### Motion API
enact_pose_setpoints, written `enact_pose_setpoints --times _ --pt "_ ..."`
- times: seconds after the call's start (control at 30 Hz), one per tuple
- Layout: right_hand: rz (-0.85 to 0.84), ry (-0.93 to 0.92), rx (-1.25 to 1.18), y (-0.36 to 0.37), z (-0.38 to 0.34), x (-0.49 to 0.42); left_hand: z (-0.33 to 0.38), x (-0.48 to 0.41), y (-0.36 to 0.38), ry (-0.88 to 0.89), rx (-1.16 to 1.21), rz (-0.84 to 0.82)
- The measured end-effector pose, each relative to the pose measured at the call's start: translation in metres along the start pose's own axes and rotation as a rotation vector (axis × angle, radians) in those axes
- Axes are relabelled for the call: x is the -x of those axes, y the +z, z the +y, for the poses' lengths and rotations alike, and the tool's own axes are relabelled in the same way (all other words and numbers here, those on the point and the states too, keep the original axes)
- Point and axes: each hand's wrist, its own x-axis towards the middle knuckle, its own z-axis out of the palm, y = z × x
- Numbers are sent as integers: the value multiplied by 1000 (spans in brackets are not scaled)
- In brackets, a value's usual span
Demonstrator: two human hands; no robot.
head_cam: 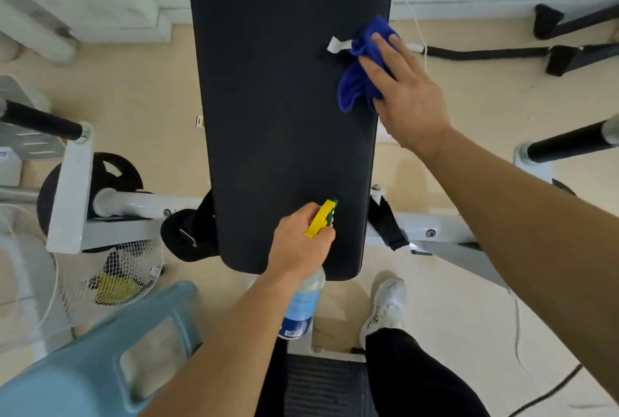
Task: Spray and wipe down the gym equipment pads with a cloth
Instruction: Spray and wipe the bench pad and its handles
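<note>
Both my hands are at work over the long black bench pad (pixel 284 98), which runs from the top of the frame down through the centre to a rounded end just above my feet.

My left hand (pixel 301 242), low in the centre, is curled round the neck of the spray bottle (pixel 303 307). Its yellow and green trigger head (pixel 320 219) sticks out above my knuckles over the near end of the pad. The clear body with its blue label hangs down below my wrist, past the pad's edge.

My right hand (pixel 408 95), in the upper right, lies flat with the fingers stretched out. It presses on the blue cloth (pixel 356 81), which is bunched at the pad's right edge. Nothing is clasped; the palm and fingers just bear down on the fabric. A white tag (pixel 338 45) pokes out of the cloth to the left, lying on the pad.

At the left of the frame a white steel frame (pixel 72 189) carries a black weight plate (pixel 110 175). A white wire-caged fan (pixel 127 269) stands in the lower left, with a pale blue plastic stool (pixel 100 366) below it. My white shoe (pixel 387 306) rests on the beige floor, lower right of centre.
</note>
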Motion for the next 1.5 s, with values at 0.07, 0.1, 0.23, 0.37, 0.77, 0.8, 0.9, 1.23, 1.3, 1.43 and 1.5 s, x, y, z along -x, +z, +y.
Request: enact_pose_setpoints --times 0.07,0.1,0.23,0.37,0.77,0.8,0.9,1.23,1.3,1.43,1.5 --pt "-5 -38 9 -3 -1 -7 0 -1 6 -6 -8 0" --pt "-7 -53 17 -5 -2 -10 0 -1 8 -15 -17 -4" --pt "-69 -39 -10 -3 -11 -16 -5 3 9 -61 -40 -18" --pt "-140 -93 -20 36 -42 40 -15 8 -4 -71 -43 2" --pt "-339 -452 22 81 -77 205 -25 9 -36 -41 -71 1" --pt "-309 -380 30 76 -68 182 -23 9 -35 -46 -67 -2" --pt "-219 -117 -5 60 -56 121 -19 9 -30 -59 -48 -25" --pt "-513 -360 10 96 -103 274 -49 36 -16 -104 -126 -110" --pt "-554 -414 22 91 -100 271 -59 42 -13 -110 -144 -144" --pt "-380 -367 46 81 -81 197 -81 52 -6 -122 -162 -145" --pt "-348 -276 64 74 -73 149 -88 58 -5 -170 -136 -135"
